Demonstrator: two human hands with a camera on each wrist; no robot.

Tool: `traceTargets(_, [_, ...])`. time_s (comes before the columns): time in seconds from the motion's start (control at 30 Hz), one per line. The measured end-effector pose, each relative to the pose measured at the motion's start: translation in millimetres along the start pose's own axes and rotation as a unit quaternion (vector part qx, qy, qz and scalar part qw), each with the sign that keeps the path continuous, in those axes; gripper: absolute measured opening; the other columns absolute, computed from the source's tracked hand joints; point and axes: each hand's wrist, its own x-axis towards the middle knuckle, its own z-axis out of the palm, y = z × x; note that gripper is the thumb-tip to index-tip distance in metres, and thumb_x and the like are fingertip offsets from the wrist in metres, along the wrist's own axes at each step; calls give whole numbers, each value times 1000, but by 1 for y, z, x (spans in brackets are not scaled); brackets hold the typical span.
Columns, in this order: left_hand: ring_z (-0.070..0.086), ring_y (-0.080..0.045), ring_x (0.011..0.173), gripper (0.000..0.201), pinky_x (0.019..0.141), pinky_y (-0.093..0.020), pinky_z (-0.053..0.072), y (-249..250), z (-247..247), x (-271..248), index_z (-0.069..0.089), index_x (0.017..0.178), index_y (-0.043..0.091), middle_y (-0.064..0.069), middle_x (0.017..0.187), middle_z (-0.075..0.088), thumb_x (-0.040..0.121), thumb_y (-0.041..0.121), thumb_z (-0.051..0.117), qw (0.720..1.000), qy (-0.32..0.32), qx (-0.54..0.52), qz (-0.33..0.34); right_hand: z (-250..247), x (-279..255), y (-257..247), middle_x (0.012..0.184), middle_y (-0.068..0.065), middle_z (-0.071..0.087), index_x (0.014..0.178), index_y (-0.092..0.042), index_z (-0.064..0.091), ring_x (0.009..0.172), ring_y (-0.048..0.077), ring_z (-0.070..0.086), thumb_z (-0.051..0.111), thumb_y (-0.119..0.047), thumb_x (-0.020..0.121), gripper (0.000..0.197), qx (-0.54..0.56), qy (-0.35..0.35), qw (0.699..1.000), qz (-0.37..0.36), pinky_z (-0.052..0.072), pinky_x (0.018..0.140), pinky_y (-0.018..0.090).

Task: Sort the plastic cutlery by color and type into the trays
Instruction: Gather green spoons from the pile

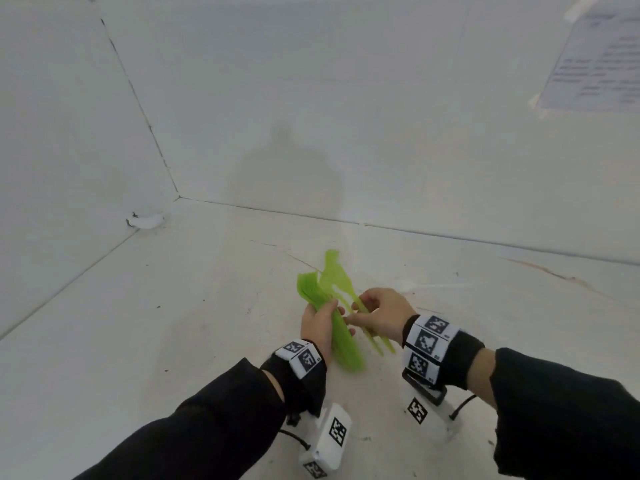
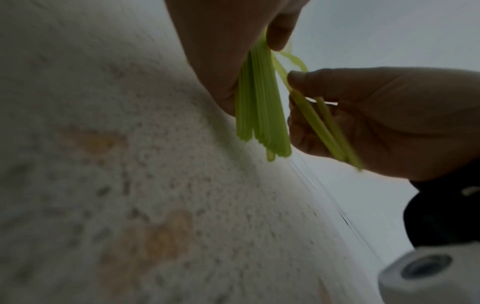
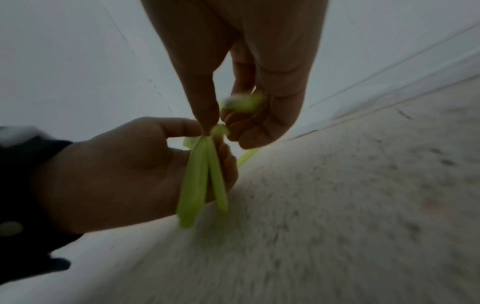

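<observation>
— What step am I on?
— My left hand grips the big green bunch above the table. My right hand pinches two green pieces.
— Next?
— Find a tray, I think. I see none, just a white piece.

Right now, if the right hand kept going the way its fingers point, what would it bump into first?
Most likely the left hand and the green cutlery bundle it grips. The right hand, holding a few green pieces, points left toward them, and they look almost touching, though depth is unclear.
</observation>
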Motion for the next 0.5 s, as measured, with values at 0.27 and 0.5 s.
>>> traceTargets(0.27, [51,-23,60,3,60,-33,46,-13,7,-16,52,92,6,-11,72,51,94,6,49,1000,-3,-28,-14,9,-24,26,73,-2,60,75,-22,55,64,13,59,71,-9,79,21,78,65,995,-23,54,72,31])
traceTargets(0.5, [56,-27,68,3,67,-37,47,-11,4,-23,55,93,5,-15,79,58,90,5,54,1000,-13,-17,-8,4,-27,23,75,-1,61,77,-22,58,67,14,59,67,-4,82,21,52,-17,997,-47,53,68,26])
